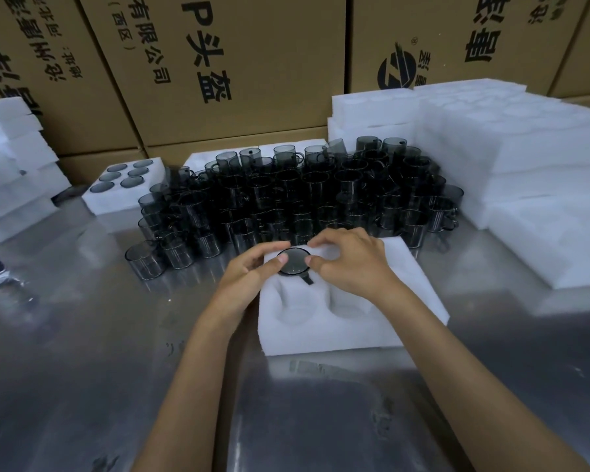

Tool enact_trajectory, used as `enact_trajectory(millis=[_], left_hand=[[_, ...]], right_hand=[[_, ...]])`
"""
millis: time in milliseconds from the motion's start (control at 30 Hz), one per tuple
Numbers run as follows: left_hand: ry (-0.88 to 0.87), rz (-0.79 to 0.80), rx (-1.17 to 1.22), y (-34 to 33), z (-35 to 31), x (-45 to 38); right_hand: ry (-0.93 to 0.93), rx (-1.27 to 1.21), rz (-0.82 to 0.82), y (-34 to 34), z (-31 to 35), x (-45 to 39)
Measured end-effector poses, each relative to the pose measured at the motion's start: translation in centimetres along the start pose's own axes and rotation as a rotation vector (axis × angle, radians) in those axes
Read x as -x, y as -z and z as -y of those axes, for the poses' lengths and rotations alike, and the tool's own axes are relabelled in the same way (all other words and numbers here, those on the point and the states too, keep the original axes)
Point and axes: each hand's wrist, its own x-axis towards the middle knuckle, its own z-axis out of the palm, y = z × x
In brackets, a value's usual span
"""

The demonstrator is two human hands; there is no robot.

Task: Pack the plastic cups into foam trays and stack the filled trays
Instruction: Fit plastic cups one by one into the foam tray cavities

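The fingers of the left hand (249, 271) and the right hand (349, 264) pinch the rim of one smoky plastic cup (293, 262) from either side, thumbs and forefingers curled onto it, as it sits bottom-up in a far pocket of the foam tray (341, 332) near the middle of the counter (82, 352). Its handle points toward the counter's near edge, lying in a notch of the foam. The likely trouble is a crooked seat: if one hand presses harder, the cup could tilt and wedge against the pocket wall, or the handle could miss its notch and tear the soft foam. The tray itself is light and could skid on the shiny counter if pushed sideways. In this tray I see only this one cup; the two pockets nearer the near edge are unfilled, and whatever lies under the right hand is hidden. Just beyond the tray stands a dense crowd of loose cups (297, 195), touching one another, so a careless reach could topple several. Toward the far left corner a filled tray (123, 182) shows six cup bottoms in its pockets. Stacks of spare foam trays (511, 158) rise along the right edge, and more foam (14, 165) sits at the left edge.
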Motion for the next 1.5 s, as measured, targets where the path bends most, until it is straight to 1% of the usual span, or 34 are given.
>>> enact_trajectory(millis=[67, 167, 200, 233, 267, 367, 400, 500, 567, 733, 800, 833, 933, 1000, 1067, 1167, 1267, 1333, 1400, 1433, 1500], left_hand=[[0.015, -0.027, 0.051, -0.3, 0.0, -0.1], [0.029, -0.081, 0.126, -0.7, 0.0, -0.5], [0.033, -0.091, 0.141, -0.7, 0.0, -0.6], [0.039, -0.095, 0.151, -0.7, 0.0, -0.6], [0.044, -0.096, 0.156, -0.7, 0.0, -0.7], [0.056, -0.094, 0.138, -0.6, 0.0, -0.7], [0.056, -0.097, 0.130, -0.6, -0.1, -0.7], [0.056, -0.112, 0.124, -0.7, -0.2, -0.6], [0.057, -0.119, 0.112, -0.8, -0.2, -0.6], [0.050, -0.149, 0.080, -1.1, -0.5, -0.4], [0.007, -0.194, 0.076, -1.3, -0.8, -0.3], [-0.031, -0.226, 0.063, -1.5, -1.0, -0.3], [-0.181, -0.295, -0.091, -1.8, -1.8, 0.1], [-0.286, -0.277, -0.183, -2.3, -2.6, 0.4], [-0.375, -0.214, -0.256, -3.2, -3.5, 0.7], [-0.431, -0.121, -0.350, -5.3, -4.4, 0.7], [-0.439, -0.106, -0.349, -6.7, -5.0, 0.5], [-0.447, -0.094, -0.309, -6.9, -5.3, 0.2], [-0.408, -0.048, -0.257, -6.7, -5.7, -0.1], [-0.381, -0.004, -0.223, -6.4, -5.9, -0.2], [-0.336, 0.085, -0.166, -5.7, -6.0, -0.4]], right_hand=[[-0.017, -0.040, -0.010, 0.4, 0.2, -0.5], [-0.057, -0.103, -0.157, 1.5, 0.5, -2.1], [-0.082, -0.069, -0.193, 2.0, 0.5, -2.8], [-0.116, -0.006, -0.192, 2.5, 0.5, -3.5], [-0.156, 0.061, -0.154, 3.0, 0.2, -4.2], [-0.260, 0.153, 0.051, 3.3, -0.2, -5.7], [-0.272, 0.173, 0.076, 3.1, -0.2, -6.0], [-0.253, 0.206, 0.038, 2.8, 0.1, -6.3], [-0.230, 0.149, 0.010, 2.5, -0.1, -6.3], [-0.239, 0.015, -0.018, 2.3, -1.4, -5.9], [-0.202, -0.032, -0.068, 2.5, -1.6, -5.6], [-0.163, -0.055, -0.120, 2.6, -1.7, -5.4], [0.000, -0.163, -0.275, 3.4, -1.8, -4.4], [0.075, -0.252, -0.344, 4.2, -1.7, -3.7], [0.119, -0.327, -0.389, 4.8, -1.4, -2.8], [0.158, -0.395, -0.415, 5.0, -0.7, -1.1], [0.114, -0.491, -0.407, 5.0, -0.7, 0.1], [0.072, -0.654, -0.350, 5.2, -0.8, 0.6], [0.047, -0.785, -0.311, 5.6, -0.8, 1.0], [0.040, -0.794, -0.314, 5.8, -0.9, 1.0], [0.036, -0.696, -0.289, 6.2, -1.4, 0.7]])
